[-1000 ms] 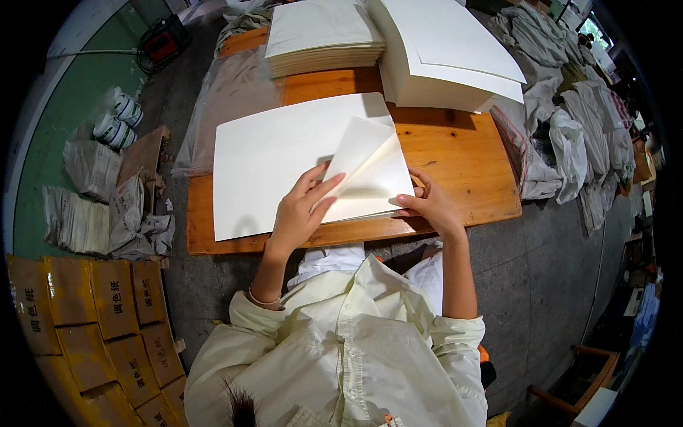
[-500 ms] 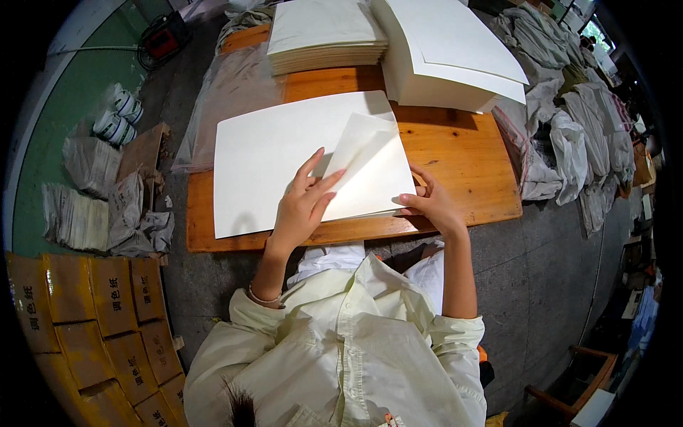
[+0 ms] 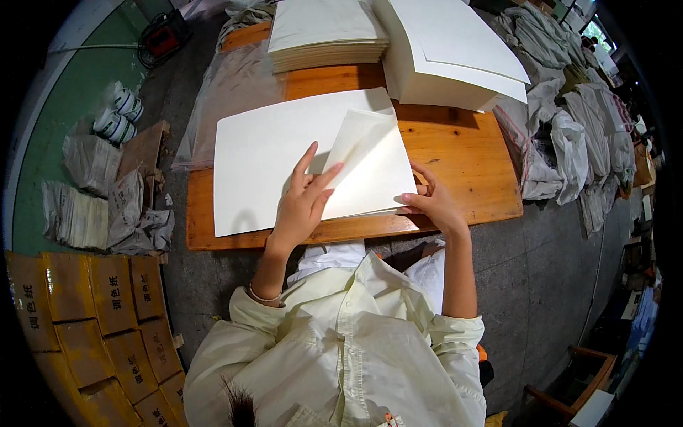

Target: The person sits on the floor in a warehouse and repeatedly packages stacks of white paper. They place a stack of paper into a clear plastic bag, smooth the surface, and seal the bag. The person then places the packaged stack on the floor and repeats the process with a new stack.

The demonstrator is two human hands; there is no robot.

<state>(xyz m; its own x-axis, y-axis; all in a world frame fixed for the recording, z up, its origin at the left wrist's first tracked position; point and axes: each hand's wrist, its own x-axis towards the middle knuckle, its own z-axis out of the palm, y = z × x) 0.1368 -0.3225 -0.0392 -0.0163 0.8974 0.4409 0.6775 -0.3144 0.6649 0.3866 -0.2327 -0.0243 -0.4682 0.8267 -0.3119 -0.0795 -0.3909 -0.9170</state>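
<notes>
A large cream paper sheet (image 3: 263, 156) lies flat on the wooden table (image 3: 462, 164). Its right part is folded over into a smaller flap (image 3: 370, 167). My left hand (image 3: 302, 203) rests palm down on the flap's left edge, fingers spread and pressing it onto the sheet. My right hand (image 3: 430, 203) pinches the flap's lower right corner at the table's near edge.
A thin pile of folded sheets (image 3: 324, 32) and a thick stack of large sheets (image 3: 455, 57) stand at the table's far side. Clear plastic film (image 3: 235, 85) hangs at the left. Yellow cartons (image 3: 92, 313), paper bundles (image 3: 85, 213) and tape rolls (image 3: 117, 117) sit on the floor left; stuffed sacks (image 3: 569, 135) lie right.
The lifted right part of the sheet has come down flatter onto the sheet. My left hand slid onto the flap; my right hand stayed at the corner.
</notes>
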